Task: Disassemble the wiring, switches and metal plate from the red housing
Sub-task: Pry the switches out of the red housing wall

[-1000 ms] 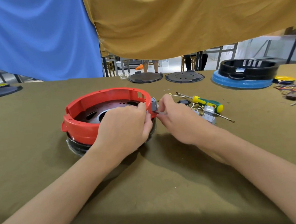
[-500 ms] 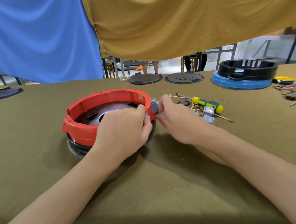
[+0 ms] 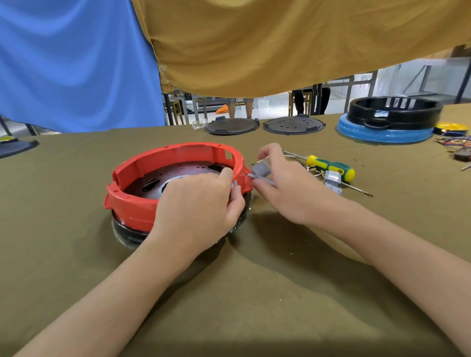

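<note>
The round red housing (image 3: 136,203) sits on the olive cloth, left of centre, with a dark metal plate (image 3: 179,172) inside it and a black base under it. My left hand (image 3: 197,208) grips the housing's near right rim, thumb over the edge. Just outside that rim, my right hand (image 3: 287,186) pinches a small grey switch (image 3: 261,172). Whether the switch still touches the housing is unclear.
A green and yellow screwdriver (image 3: 331,167), a small grey part (image 3: 332,182) and thin wires lie right of my hands. Two dark round lids (image 3: 231,126) and a black ring on a blue base (image 3: 386,134) stand at the back. Loose coloured wires (image 3: 464,147) lie far right.
My right hand has drawn the grey switch a little outward and rightward from the red rim. My left hand keeps its hold on the housing.
</note>
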`<state>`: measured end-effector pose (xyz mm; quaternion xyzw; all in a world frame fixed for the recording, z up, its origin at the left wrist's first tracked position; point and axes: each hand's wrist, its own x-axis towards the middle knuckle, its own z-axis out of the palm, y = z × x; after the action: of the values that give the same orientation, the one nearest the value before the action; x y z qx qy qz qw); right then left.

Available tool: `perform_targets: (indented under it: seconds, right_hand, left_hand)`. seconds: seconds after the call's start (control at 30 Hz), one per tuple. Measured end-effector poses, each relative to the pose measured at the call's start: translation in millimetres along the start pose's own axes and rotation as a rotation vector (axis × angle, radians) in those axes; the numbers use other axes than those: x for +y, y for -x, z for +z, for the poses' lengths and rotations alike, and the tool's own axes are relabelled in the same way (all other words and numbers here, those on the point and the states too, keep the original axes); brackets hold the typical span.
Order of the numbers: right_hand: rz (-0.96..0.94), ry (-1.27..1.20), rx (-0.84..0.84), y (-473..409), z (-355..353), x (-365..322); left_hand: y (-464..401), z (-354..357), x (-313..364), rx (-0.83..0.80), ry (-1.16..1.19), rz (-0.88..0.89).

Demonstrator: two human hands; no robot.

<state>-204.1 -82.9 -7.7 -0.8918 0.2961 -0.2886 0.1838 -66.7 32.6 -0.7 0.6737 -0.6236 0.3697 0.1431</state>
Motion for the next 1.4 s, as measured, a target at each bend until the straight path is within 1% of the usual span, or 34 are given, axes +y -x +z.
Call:
perform_targets:
  seconds: [0.1, 0.17, 0.23, 0.3, 0.4, 0.43, 0.57, 0.63, 0.7, 0.73, 0.8, 0.83, 0.87, 0.9, 0.97, 1.03, 1.07, 1.1, 1.13, 1.17, 1.2, 1.23, 1.27, 1.3, 1.33, 1.4]
  right_hand:
    - [0.092, -0.027, -0.087, -1, 0, -2]
    - [0.114, -0.009, -0.157, -2, 1, -3]
    - [0.126, -0.025, -0.166, -3, -4, -3]
    - [0.160, -0.070, -0.073, -6, -15, 1]
    - [0.236, -0.206, 0.137, -8, -30, 11]
    - [0.239, -0.205, 0.166, -8, -31, 13]
    - [0.114, -0.006, 0.159, -8, -18, 17]
    - [0.062, 0.109, 0.080, -9, -9, 16]
    - [0.059, 0.181, -0.046, -9, 0, 15]
    - [0.056, 0.216, -0.080, -9, 3, 14]
    - [0.040, 0.230, -0.063, -7, 3, 14]
    - [0.042, 0.161, -0.017, -6, 0, 15]
    - [0.071, 0.029, 0.044, -6, -4, 15]
    - [0.125, -0.161, 0.108, -5, -9, 14]
    - [0.257, -0.641, 0.186, -5, -19, 13]
    - [0.381, -1.120, 0.181, -5, -30, 15]
    - [0.437, -1.311, 0.194, -6, -36, 17]
    - [0.487, -1.432, 0.227, -6, -41, 21]
    - [0.522, -1.462, 0.261, -6, -46, 25]
    - [0.534, -1.378, 0.291, -7, -49, 30]
    - [0.532, -1.184, 0.319, -7, -50, 36]
    - [0.505, -0.939, 0.345, -7, -51, 41]
    - [0.449, -0.704, 0.376, -6, -51, 46]
    - [0.384, -0.527, 0.402, -7, -51, 49]
    - [0.335, -0.414, 0.411, -7, -52, 51]
    - [0.283, -0.288, 0.369, -8, -53, 55]
  left_hand:
    - [1, 1, 0, -0.011, -0.012, 0.003]
    - [1, 2, -1, -0.017, -0.013, 0.000]
    - [0, 1, -1, -0.021, -0.016, 0.002]
    - [0, 1, -2, -0.021, -0.011, 0.003]
    - [1, 5, -6, -0.014, 0.007, 0.012]
    - [1, 6, -8, -0.010, 0.019, 0.018]
    - [2, 8, -17, 0.029, 0.083, 0.023]
    - [2, 8, -21, 0.039, 0.109, 0.030]
    - [2, 10, -22, 0.050, 0.131, 0.041]
    - [2, 10, -23, 0.057, 0.139, 0.045]
    - [2, 11, -24, 0.068, 0.153, 0.046]
    - [3, 11, -25, 0.073, 0.159, 0.045]
    - [3, 12, -26, 0.076, 0.163, 0.041]
    - [4, 13, -27, 0.081, 0.168, 0.034]
    - [5, 14, -29, 0.105, 0.190, 0.025]
    - [5, 15, -31, 0.133, 0.234, 0.035]
    - [6, 15, -32, 0.145, 0.255, 0.045]
    - [6, 15, -33, 0.156, 0.270, 0.056]
    - [6, 15, -33, 0.164, 0.280, 0.066]
    - [6, 16, -34, 0.169, 0.286, 0.075]
    - [6, 16, -34, 0.173, 0.291, 0.084]
    - [6, 16, -34, 0.179, 0.294, 0.092]
    - [6, 16, -35, 0.185, 0.296, 0.100]
    - [6, 17, -35, 0.191, 0.300, 0.108]
    - [7, 16, -35, 0.197, 0.304, 0.115]
    - [8, 16, -35, 0.207, 0.310, 0.132]
